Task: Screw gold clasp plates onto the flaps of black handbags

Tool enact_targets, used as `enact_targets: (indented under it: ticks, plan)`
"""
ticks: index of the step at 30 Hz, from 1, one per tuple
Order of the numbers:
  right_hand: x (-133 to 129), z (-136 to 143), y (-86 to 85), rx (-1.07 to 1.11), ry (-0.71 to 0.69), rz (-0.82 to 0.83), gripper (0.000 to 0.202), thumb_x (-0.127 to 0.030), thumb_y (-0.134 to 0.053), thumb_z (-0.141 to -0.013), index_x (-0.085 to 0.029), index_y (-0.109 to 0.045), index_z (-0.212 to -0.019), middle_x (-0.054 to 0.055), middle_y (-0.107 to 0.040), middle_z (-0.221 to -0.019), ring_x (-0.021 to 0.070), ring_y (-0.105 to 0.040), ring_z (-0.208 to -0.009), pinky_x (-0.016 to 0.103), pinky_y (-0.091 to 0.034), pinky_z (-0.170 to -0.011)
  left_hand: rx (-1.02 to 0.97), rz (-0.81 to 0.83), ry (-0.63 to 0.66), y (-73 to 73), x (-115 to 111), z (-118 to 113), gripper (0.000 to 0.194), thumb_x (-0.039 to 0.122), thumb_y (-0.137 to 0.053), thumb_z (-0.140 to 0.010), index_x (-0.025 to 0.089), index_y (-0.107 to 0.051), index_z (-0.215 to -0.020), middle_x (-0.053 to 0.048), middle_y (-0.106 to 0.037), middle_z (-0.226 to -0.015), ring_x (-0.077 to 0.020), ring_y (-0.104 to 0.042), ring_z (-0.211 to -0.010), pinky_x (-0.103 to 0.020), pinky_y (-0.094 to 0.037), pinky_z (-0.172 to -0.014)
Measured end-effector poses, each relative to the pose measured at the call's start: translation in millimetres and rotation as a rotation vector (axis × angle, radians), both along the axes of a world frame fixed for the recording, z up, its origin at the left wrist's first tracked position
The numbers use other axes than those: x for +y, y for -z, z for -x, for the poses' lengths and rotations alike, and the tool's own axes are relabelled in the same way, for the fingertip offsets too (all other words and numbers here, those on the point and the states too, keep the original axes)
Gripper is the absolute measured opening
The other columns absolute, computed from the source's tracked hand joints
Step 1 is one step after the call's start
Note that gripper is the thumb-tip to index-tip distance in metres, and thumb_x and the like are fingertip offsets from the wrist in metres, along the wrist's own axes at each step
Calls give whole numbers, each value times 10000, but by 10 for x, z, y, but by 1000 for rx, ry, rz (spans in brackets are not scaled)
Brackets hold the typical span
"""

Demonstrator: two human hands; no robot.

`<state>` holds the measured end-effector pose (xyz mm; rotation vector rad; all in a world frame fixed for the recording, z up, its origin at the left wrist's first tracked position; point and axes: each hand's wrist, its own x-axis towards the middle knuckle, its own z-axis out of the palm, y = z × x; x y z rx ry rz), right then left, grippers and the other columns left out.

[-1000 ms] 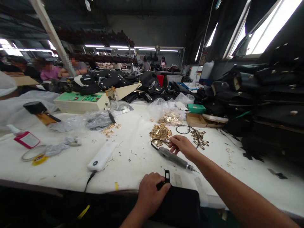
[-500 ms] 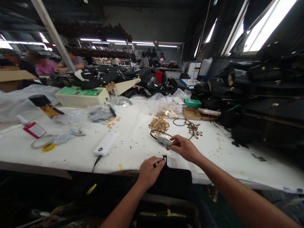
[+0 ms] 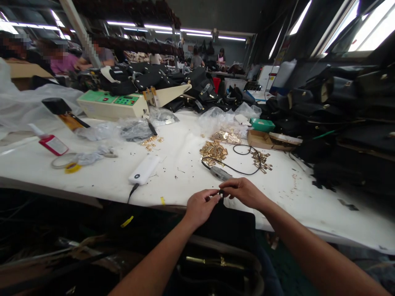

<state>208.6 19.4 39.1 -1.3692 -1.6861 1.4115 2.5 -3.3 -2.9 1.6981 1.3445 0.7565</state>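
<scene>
A black bag (image 3: 224, 269) with a gold zip lies open at the table's front edge, and its black flap (image 3: 236, 224) rests over the edge. My left hand (image 3: 200, 209) pinches the narrow tab (image 3: 221, 193) at the flap's end between thumb and fingers. From the other side, my right hand (image 3: 247, 192) is closed at the same tab, its fingertips holding a small metal frame mostly hidden by the fingers. Just beyond the right fingers lies a grey corded hand tool (image 3: 219, 173). Gold metal fittings (image 3: 213, 151) are heaped behind it, with darker rectangular frames (image 3: 261, 161) to the right.
On the left are a white power bank (image 3: 144, 169) with a cable, a red glue bottle (image 3: 53, 144), a hammer (image 3: 63, 113) and a cream machine (image 3: 112, 106). Black bags (image 3: 348, 123) pile up at right. Cardboard box (image 3: 262, 139) behind. Several people sit farther back.
My right hand has moved from beside the grey tool to the tab, bringing the small metal frame against it. My left hand keeps its pinch. The view has tilted down and shifted left.
</scene>
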Motion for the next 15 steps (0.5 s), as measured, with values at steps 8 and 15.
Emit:
enact_targets:
  ticks: [8, 15]
  plan:
    - [-129, 20, -26, -62, 12, -76, 253, -334, -654, -871, -216, -796, -1044, 51, -768, -983, 224, -706, -886, 329, -553, -799, -12, 32, 46, -54, 4, -7, 296, 443, -589, -916, 299, -797, -1069, 7, -801, -1054, -219, -718, -974, -294, -514, -840]
    - [-143, 31, 110, -144, 49, -268, 216, -274, -637, -886, -282, -811, -1014, 40, -762, -1018, 245, -689, -971, 359, -516, -890, -109, 50, 70, -132, 38, -64, 267, 375, -604, -894, 253, -793, -1039, 9, -799, -981, -187, -710, -883, -270, -511, -811]
